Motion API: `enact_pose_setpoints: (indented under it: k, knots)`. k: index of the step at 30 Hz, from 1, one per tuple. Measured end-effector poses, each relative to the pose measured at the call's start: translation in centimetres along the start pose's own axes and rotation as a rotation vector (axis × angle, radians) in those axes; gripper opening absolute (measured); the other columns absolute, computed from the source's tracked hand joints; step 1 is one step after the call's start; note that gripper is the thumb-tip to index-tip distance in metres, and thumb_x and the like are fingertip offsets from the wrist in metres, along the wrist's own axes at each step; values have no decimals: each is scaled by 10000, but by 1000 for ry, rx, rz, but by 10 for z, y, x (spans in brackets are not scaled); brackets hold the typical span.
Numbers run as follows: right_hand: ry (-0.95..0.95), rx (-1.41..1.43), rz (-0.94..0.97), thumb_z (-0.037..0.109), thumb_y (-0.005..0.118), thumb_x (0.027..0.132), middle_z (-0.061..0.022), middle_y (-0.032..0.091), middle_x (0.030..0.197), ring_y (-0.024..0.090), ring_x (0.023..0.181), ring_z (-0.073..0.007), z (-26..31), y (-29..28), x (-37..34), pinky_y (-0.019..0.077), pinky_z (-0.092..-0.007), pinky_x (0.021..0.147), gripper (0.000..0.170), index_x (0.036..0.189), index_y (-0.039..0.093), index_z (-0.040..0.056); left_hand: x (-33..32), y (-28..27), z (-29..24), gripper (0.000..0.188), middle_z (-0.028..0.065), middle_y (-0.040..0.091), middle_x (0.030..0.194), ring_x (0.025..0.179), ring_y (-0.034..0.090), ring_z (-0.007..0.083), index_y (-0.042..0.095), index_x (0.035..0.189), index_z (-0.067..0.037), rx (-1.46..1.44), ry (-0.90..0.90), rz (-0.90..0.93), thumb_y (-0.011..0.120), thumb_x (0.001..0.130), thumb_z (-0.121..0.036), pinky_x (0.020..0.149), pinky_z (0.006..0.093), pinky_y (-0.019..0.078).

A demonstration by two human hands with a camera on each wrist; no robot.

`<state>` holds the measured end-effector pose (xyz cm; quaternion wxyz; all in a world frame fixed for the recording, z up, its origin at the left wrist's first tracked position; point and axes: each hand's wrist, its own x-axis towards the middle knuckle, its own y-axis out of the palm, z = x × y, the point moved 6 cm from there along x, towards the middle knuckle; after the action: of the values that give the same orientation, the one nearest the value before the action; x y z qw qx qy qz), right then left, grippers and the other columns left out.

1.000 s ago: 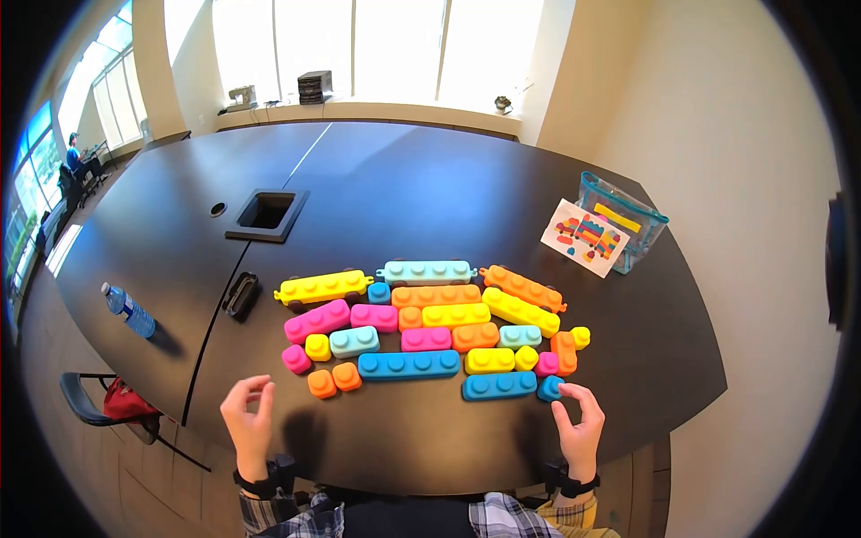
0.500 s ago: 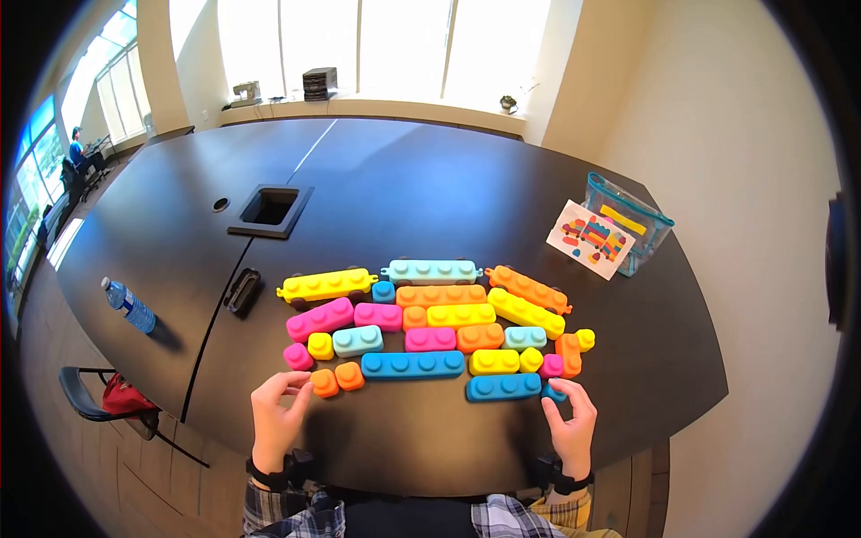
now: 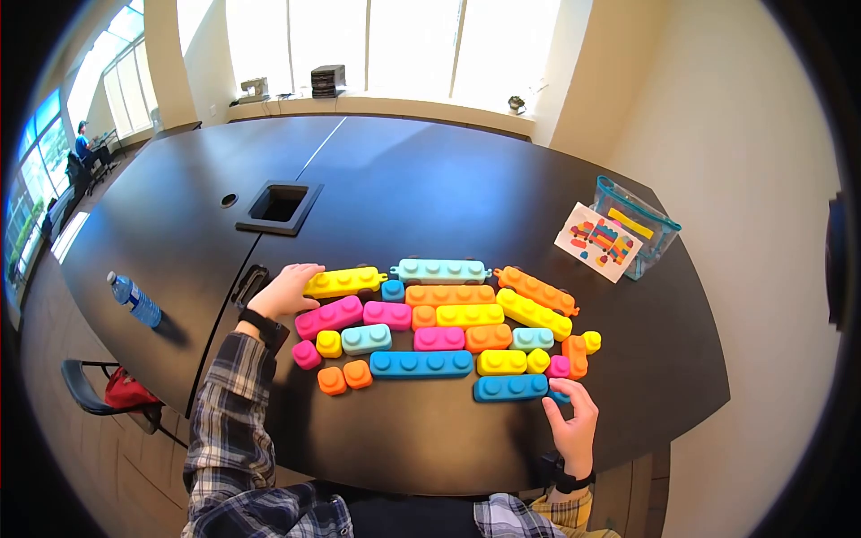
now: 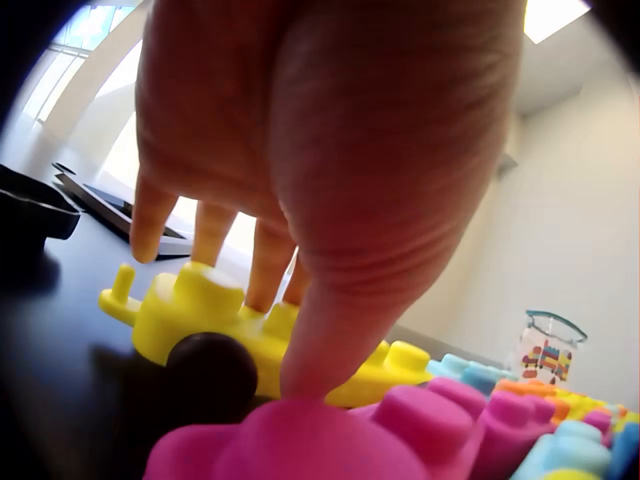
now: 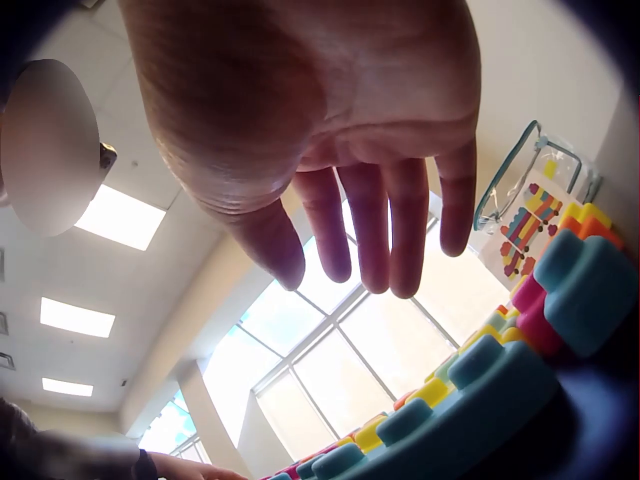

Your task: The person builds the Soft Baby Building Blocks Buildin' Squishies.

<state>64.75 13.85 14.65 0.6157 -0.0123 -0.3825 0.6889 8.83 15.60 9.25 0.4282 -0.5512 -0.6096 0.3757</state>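
In the head view my left hand [image 3: 291, 289] is at the left end of the yellow wheeled block [image 3: 345, 282]. The left wrist view shows the thumb on the near side of that yellow block [image 4: 160, 320] and fingertips over its far side, gripping it. A magenta block [image 4: 290, 450] lies just in front. My right hand [image 3: 574, 430] hovers with relaxed fingers by a small blue block [image 3: 560, 395], partly covered by the fingertips. Nothing is between the right hand's [image 5: 340, 150] fingers in the right wrist view. A long blue block [image 5: 470, 410] lies below.
Rows of coloured blocks lie mid-table, with light blue [image 3: 441, 271] and orange [image 3: 538, 291] wheeled blocks behind. A picture card [image 3: 598, 242] leans on a clear bag [image 3: 659, 224] at right. A bottle [image 3: 134, 300] and black case [image 3: 248, 285] are left; a person sits far left.
My left hand has moved from the table's front, past the small orange blocks, up to the yellow wheeled block. My right hand stays by the small blue block. The head view has shifted slightly.
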Motion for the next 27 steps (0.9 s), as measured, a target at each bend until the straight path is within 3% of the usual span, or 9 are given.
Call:
enact_pose_setpoints:
  k: [1, 8, 13, 16, 19, 23, 27]
  knots:
    - [0, -2, -3, 42, 797, 875, -156, 758, 1136, 729, 1079, -317, 1, -1, 0, 562, -396, 970, 258, 1121, 733, -6, 6, 8, 2, 787, 182, 625, 1458, 1392, 530, 387, 567, 1480, -51, -12, -9, 111, 869, 762, -167, 1210, 449, 407]
    - [11, -24, 10, 48, 801, 877, -147, 768, 1097, 742, 1023, -315, 1, -7, -9, 575, -386, 932, 227, 1091, 745, -1, 16, 15, 6, 531, 185, 717, 1220, 1174, 658, 401, 673, 1266, -47, 24, -32, -2, 849, 768, -107, 1038, 470, 536]
    - [-36, -28, 100, 69, 805, 885, -148, 767, 1090, 747, 1000, -313, 4, 2, -10, 584, -372, 902, 222, 1092, 751, 6, 0, -16, -3, 524, 172, 711, 1239, 1203, 645, 391, 666, 1279, -47, 13, -119, -142, 830, 784, -103, 1040, 465, 531]
    - [-55, -22, 167, 41, 801, 865, -140, 759, 1071, 743, 968, -288, 10, 7, -7, 577, -368, 903, 252, 1107, 746, -1, -22, -50, -47, 523, 154, 708, 1259, 1224, 639, 371, 663, 1290, -48, 31, -85, -267, 815, 792, -105, 1039, 455, 534]
    - [-36, -22, 214, 85, 815, 885, -145, 757, 1102, 746, 983, -310, 10, 12, -1, 590, -381, 882, 265, 1129, 740, 12, -42, -69, -104, 547, 135, 702, 1285, 1221, 643, 353, 654, 1310, -63, 58, 85, -346, 800, 785, -105, 1039, 441, 540]
    - [-55, -19, 236, 89, 819, 887, -147, 747, 1101, 742, 975, -285, 19, 19, 10, 585, -367, 875, 315, 1178, 724, 13, -72, -53, -183, 573, 125, 705, 1234, 1203, 648, 342, 654, 1305, -88, -64, 124, -233, 827, 760, -124, 1021, 437, 545]
    - [-36, 16, 284, 110, 816, 902, -146, 733, 1127, 731, 983, -266, 24, 29, 13, 578, -362, 887, 365, 1234, 704, 7, -92, -6, -221, 602, 102, 715, 1206, 1202, 653, 328, 671, 1307, -98, -158, 231, -58, 864, 739, -150, 993, 442, 557]
